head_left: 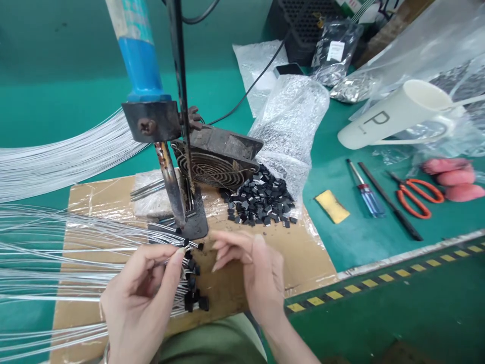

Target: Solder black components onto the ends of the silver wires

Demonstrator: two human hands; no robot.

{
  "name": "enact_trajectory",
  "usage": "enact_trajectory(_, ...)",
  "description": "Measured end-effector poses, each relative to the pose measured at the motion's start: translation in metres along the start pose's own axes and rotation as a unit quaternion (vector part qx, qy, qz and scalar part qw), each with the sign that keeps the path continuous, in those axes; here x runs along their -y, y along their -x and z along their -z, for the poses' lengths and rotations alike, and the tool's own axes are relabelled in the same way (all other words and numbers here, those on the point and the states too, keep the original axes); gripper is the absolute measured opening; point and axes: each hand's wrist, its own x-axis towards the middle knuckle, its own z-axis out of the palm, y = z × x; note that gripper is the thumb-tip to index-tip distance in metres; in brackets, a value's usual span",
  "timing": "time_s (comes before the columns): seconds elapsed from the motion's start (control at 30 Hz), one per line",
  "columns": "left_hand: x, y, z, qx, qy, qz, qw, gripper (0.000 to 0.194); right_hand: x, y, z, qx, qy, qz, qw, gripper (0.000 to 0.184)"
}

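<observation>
My left hand (142, 298) is closed, thumb and forefinger pinching a thin white wire (188, 248) close to its end. Around and below those fingertips lies a bundle of white wires (91, 247), several ending in small black connectors (192, 294). To the right, over the cardboard, my right hand (261, 273) has its fingers stretched out to the left, with nothing visible in them. A blue-handled soldering iron (142, 65) is clamped upright, its tip (178, 207) pointing down just above the wires and my left fingertips.
A heap of black connectors (261, 197) spills from a bubble-wrap bag (291, 116) beside a dusty fan (217, 156). The cardboard (303, 263) covers the front. Rightward lie a yellow sponge (332, 206), screwdriver (366, 192), black rod (390, 202), orange-handled cutters (417, 197) and white mug (397, 119).
</observation>
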Motion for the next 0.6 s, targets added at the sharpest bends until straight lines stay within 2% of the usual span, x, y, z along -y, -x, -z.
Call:
enact_trajectory(0.03, -0.002, -0.002, 0.000, 0.000, 0.003, 0.006, 1.000, 0.004, 0.002, -0.005, 0.007, -0.029, 0.107, 0.061, 0.992, 0.045)
enact_trajectory(0.07, -0.004, -0.003, 0.000, 0.003, 0.007, 0.009, 1.000, 0.005, 0.003, -0.010, 0.013, -0.046, 0.214, 0.107, 0.970, 0.033)
enact_trajectory(0.13, -0.005, -0.004, 0.000, 0.012, 0.015, 0.011, 1.000, 0.006, 0.003, -0.021, 0.021, -0.054, 0.371, 0.171, 0.911, 0.021)
enact_trajectory(0.23, -0.003, -0.003, 0.003, 0.021, 0.010, 0.004, 1.000, 0.007, -0.001, -0.033, 0.024, -0.042, 0.501, 0.238, 0.831, 0.016)
enact_trajectory(0.3, -0.002, -0.002, 0.005, 0.023, -0.002, 0.005, 1.000, 0.006, -0.003, -0.036, 0.023, -0.026, 0.539, 0.269, 0.798, 0.014)
enact_trajectory(0.4, 0.000, -0.001, 0.007, 0.030, -0.010, 0.007, 0.999, 0.005, -0.004, -0.034, 0.022, -0.014, 0.553, 0.291, 0.781, 0.016)
enact_trajectory(0.53, 0.002, 0.000, 0.008, 0.034, -0.025, -0.002, 0.999, 0.004, -0.004, -0.032, 0.024, -0.018, 0.548, 0.288, 0.785, 0.019)
enact_trajectory(0.6, 0.004, 0.000, 0.009, 0.035, -0.041, -0.010, 0.998, 0.004, -0.004, -0.031, 0.025, -0.020, 0.538, 0.274, 0.797, 0.020)
